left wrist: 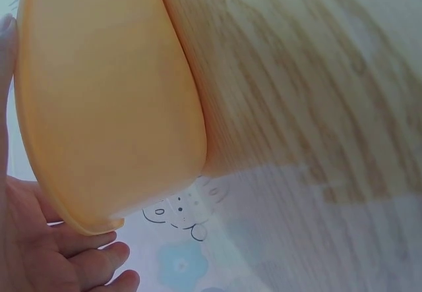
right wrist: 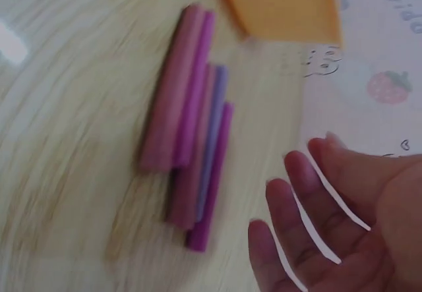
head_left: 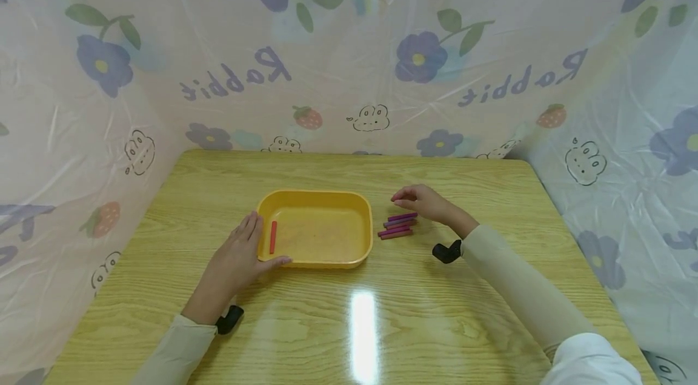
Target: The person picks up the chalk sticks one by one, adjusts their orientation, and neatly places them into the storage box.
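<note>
Head: left hand [head_left: 235,254] touches tray [head_left: 322,236]; right hand [head_left: 426,203] near sticks [head_left: 399,225].

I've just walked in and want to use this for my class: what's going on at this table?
A person's left hand rests against the left end of a yellow tray on the table. One red stick lies inside, near that end. The right hand hovers beside the pink and purple sticks right of the tray; no stick shows in its fingers.
</note>
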Demonstrator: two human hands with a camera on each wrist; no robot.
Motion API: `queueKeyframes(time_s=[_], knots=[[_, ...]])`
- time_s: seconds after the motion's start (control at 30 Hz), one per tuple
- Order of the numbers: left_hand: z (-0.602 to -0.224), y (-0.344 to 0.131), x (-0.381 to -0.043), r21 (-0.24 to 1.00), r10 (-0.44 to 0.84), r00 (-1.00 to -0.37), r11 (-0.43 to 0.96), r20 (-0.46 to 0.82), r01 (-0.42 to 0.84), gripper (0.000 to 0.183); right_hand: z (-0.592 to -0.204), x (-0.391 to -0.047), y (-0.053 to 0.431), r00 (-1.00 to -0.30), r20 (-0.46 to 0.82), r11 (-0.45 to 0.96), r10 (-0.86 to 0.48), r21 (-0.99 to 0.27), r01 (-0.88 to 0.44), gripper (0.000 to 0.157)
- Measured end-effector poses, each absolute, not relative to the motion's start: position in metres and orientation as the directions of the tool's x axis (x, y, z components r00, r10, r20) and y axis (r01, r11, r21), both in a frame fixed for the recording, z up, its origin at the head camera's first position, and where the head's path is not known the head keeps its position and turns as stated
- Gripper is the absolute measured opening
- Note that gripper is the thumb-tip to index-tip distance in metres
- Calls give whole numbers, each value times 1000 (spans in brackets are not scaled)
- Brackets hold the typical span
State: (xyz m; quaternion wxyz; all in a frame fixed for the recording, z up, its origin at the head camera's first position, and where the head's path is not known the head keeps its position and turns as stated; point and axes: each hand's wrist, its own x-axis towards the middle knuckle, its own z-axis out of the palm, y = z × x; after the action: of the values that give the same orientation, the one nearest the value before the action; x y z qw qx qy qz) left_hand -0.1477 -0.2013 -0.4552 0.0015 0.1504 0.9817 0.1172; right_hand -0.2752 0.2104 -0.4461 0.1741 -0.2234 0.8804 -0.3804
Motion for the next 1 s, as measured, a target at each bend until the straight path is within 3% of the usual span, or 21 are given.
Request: queueKeyframes(time_s=[0.13,0.37,1.0], knots=[[-456,-202,-147,229,295,-955,927,38,296,114,-449,-275,213,-841,-135,673,-525,-670,-312,24],[-456,-202,-147,230,297,-954,925,53,301,113,-455,-277,217,-830,-192,706,-524,-642,-298,14],[-457,-202,-147,224,301,-952,925,63,307,112,-478,-285,222,-799,-176,686,-574,-637,-352,11]])
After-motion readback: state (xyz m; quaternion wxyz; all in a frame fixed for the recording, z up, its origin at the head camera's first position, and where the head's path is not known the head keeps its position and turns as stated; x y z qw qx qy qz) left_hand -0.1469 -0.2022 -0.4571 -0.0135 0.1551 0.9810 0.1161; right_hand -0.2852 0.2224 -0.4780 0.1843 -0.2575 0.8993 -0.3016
